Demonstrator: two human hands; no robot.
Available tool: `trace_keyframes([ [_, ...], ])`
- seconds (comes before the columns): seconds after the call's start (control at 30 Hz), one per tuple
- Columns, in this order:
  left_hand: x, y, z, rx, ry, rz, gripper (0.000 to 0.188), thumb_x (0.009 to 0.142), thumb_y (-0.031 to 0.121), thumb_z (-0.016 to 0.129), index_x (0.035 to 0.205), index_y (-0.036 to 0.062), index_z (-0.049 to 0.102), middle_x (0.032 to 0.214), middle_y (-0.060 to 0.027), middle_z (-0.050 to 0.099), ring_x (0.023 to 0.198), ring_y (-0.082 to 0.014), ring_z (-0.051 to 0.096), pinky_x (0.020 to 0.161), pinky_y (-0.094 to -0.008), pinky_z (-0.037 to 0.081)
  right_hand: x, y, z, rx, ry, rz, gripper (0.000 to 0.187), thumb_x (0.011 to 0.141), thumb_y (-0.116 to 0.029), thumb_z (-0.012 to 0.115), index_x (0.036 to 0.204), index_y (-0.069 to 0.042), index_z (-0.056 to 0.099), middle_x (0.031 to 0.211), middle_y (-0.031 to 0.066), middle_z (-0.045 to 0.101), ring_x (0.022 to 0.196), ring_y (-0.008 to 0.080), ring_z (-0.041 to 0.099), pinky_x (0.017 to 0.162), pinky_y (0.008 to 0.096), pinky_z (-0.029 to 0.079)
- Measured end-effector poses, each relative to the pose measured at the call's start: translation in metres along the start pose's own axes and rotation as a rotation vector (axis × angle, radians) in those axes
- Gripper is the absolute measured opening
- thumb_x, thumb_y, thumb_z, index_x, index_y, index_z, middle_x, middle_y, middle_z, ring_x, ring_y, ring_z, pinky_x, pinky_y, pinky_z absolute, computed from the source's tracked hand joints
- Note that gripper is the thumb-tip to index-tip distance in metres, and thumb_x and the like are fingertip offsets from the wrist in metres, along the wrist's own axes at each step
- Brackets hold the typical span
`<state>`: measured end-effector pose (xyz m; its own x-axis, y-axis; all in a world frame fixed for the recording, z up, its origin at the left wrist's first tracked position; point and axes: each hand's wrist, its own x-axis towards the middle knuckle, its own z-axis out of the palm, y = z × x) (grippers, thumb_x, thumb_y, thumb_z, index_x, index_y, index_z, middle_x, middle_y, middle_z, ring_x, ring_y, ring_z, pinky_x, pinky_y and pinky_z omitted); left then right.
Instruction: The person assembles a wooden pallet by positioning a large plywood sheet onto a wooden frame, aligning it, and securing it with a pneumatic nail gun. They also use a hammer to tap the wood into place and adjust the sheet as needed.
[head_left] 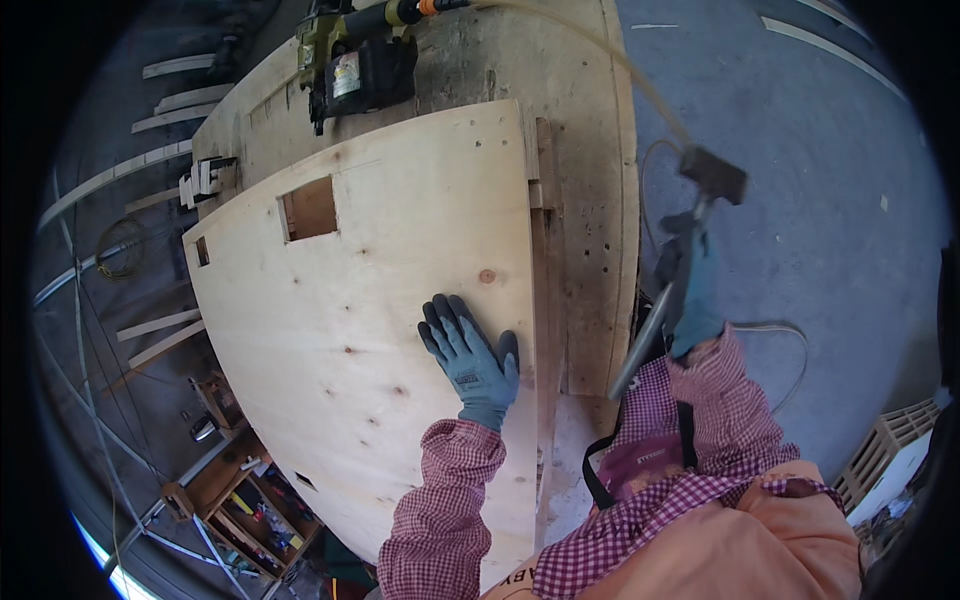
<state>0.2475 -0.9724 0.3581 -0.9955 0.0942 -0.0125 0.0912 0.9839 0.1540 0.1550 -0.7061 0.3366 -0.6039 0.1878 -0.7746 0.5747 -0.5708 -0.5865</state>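
Peach-coloured garment [690, 550] in the foreground; left hand [472, 370] flat on a pale wood panel [330, 330]; hammer [714, 176] in the right hand [692, 290]

Near the panel's lower left edge stands an open wooden box [222, 492] of small items; next comes the panel itself, lying over a large board [600, 200], with a rectangular cut-out [311, 209] toward its far side; beyond that side, a green-and-black power tool [345, 75] rests on the board; the left hand lies open, palm down, near the panel's right edge, grasping nothing; a narrow timber strip [546, 260] runs beside that edge; farther right, the right hand is closed around the hammer's handle, its head apart from the panel; both are blurred.

As a judgement, good work here wants steady pressure from the flat palm, with the fingers well clear of the hammer's path; a mid-handle hold favours control, while one nearer the end would give a fuller swing; keeping the face square should spare the pale wood from dents.

Small printing shows on the left glove's back, too fine to read; dark lettering on the garment is partly covered; a purple pouch [640, 465] bears a pale mark; the power tool carries a label, likewise unreadable.
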Motion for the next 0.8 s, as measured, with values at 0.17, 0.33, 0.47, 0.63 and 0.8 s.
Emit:
trace_keyframes([
  [0.17, 0.012, 0.005, 0.0, 0.061, -0.014, 0.007, 0.075, 0.084, 0.03, 0.043, 0.14, -0.0078, 0.011, 0.147, -0.0276, 0.011, 0.136, -0.0459, 0.007, 0.109, -0.0573, 0.004, 0.011, 0.01, 0.059, -0.228, -0.127, -0.175, 0.025, 0.091, -0.03, 0.049, 0.092, -0.006, 0.051, 0.062, 0.0009, 0.045, 0.05, 0.0099, 0.044, 0.044, 0.0266, 0.04],
  [0.33, 0.005, 0.002, 0.0, 0.004, -0.008, 0.004, 0.076, 0.084, 0.031, 0.045, 0.139, -0.0093, 0.013, 0.146, -0.0286, 0.012, 0.136, -0.0467, 0.008, 0.109, -0.0569, 0.006, 0.015, -0.031, 0.063, -0.282, -0.291, 0.123, 0.026, 0.091, -0.031, 0.05, 0.096, -0.005, 0.052, 0.064, 0.0016, 0.049, 0.052, 0.0112, 0.048, 0.047, 0.0277, 0.043],
  [0.47, 0.012, 0.003, -0.001, 0.01, 0.014, 0.03, 0.075, 0.084, 0.031, 0.045, 0.139, -0.0097, 0.013, 0.146, -0.0288, 0.012, 0.136, -0.047, 0.008, 0.109, -0.0569, 0.007, 0.033, -0.035, 0.055, 0.171, 0.003, -0.085, 0.03, 0.091, -0.034, 0.05, 0.097, -0.004, 0.053, 0.063, -0.0041, 0.042, 0.051, 0.0068, 0.04, 0.044, 0.0243, 0.035],
  [0.63, 0.015, 0.006, -0.005, 0.008, -0.076, -0.015, 0.075, 0.084, 0.03, 0.044, 0.139, -0.0091, 0.012, 0.146, -0.0285, 0.013, 0.135, -0.047, 0.009, 0.108, -0.0575, 0.006, 0.048, -0.011, 0.074, -0.521, -0.227, -0.123, 0.036, 0.091, -0.037, 0.051, 0.101, -0.003, 0.053, 0.065, -0.0014, 0.041, 0.051, 0.0073, 0.04, 0.046, 0.0244, 0.037],
  [0.8, 0.006, 0.0, -0.001, -0.027, 0.011, 0.035, 0.074, 0.085, 0.032, 0.043, 0.14, -0.0074, 0.011, 0.146, -0.0284, 0.013, 0.135, -0.0479, 0.009, 0.108, -0.0584, 0.005, 0.047, -0.071, 0.03, -0.099, -0.046, -0.146, 0.033, 0.091, -0.035, 0.05, 0.1, -0.004, 0.055, 0.062, -0.0018, 0.04, 0.048, 0.0082, 0.038, 0.044, 0.0249, 0.036],
])
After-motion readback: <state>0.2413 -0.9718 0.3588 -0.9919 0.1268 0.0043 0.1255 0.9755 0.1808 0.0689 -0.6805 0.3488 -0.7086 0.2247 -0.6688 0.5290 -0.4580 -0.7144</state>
